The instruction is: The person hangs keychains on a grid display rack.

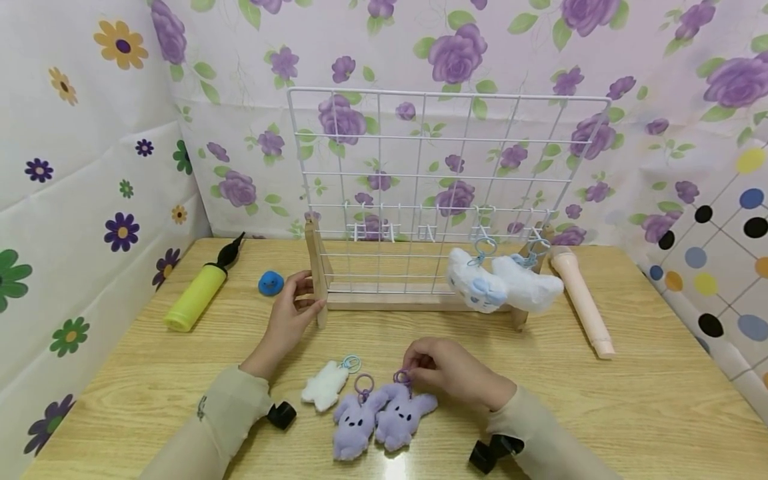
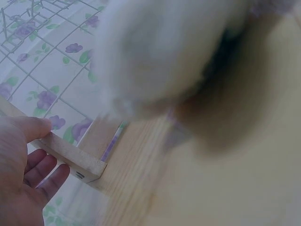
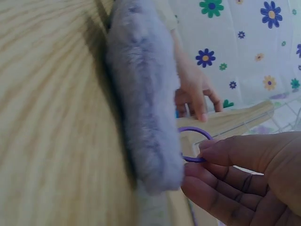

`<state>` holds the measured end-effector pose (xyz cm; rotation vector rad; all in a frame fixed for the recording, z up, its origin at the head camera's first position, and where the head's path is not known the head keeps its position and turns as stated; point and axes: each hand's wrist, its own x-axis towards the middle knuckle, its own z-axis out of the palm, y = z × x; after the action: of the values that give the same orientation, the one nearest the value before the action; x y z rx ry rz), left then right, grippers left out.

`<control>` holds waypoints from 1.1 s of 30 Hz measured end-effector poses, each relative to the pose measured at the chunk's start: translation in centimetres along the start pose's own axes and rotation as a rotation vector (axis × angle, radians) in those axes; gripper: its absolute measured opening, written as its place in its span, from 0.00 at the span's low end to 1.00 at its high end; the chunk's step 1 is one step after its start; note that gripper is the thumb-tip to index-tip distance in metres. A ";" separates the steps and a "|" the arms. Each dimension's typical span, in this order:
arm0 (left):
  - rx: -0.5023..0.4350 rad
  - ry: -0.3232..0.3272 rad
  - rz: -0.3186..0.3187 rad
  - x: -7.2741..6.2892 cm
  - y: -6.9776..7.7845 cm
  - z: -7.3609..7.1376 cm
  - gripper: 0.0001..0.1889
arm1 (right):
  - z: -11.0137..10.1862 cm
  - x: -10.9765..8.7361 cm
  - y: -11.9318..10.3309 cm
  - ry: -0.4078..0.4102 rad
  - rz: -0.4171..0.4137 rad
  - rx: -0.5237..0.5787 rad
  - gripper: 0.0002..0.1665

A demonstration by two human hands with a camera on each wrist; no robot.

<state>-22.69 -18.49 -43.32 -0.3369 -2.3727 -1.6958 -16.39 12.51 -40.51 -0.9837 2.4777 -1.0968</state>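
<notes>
My right hand (image 1: 453, 373) pinches the purple ring (image 3: 196, 128) of a lilac plush bunny keychain (image 1: 399, 419) between thumb and fingers; the bunny lies on the table. A second lilac bunny keychain (image 1: 354, 427) lies against it on the left. Beside that is a white plush keychain (image 1: 326, 387) with a blue ring. At the wire grid rack's left end, my left hand (image 1: 288, 327) grips the wooden leg (image 1: 318, 267), thumb on one side and fingers on the other. Two white plush keychains (image 1: 478, 283) hang from hooks at the right of the rack (image 1: 414, 293).
On the left of the wooden table (image 1: 150, 407) lie a yellow-green hand pump (image 1: 195, 300) and a small blue duck (image 1: 271, 283). A pale pink tube (image 1: 582, 303) lies right of the rack. Bare white hooks (image 1: 393, 232) hang along the grid. Flowered cloth stands behind.
</notes>
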 end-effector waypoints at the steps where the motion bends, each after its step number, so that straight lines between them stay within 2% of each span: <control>1: 0.001 0.000 0.000 0.0 0.0 0.0 0.30 | -0.1 0.0 -0.1 0.002 -0.003 0.000 0.03; 11: 0.003 -0.006 -0.004 -0.1 0.0 0.0 0.30 | -1.2 -0.5 -1.5 -0.009 -0.024 0.021 0.02; 21: 0.007 -0.003 -0.016 0.0 0.3 0.0 0.31 | -2.8 -1.3 -3.0 -0.016 -0.118 0.008 0.03; 33: 0.002 -0.008 -0.019 -0.1 0.3 0.0 0.31 | -5.3 -2.1 -5.1 0.034 -0.182 -0.054 0.03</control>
<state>-22.54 -18.42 -43.04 -0.3226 -2.3913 -1.7031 -14.91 14.35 -33.26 -1.2366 2.4965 -1.1127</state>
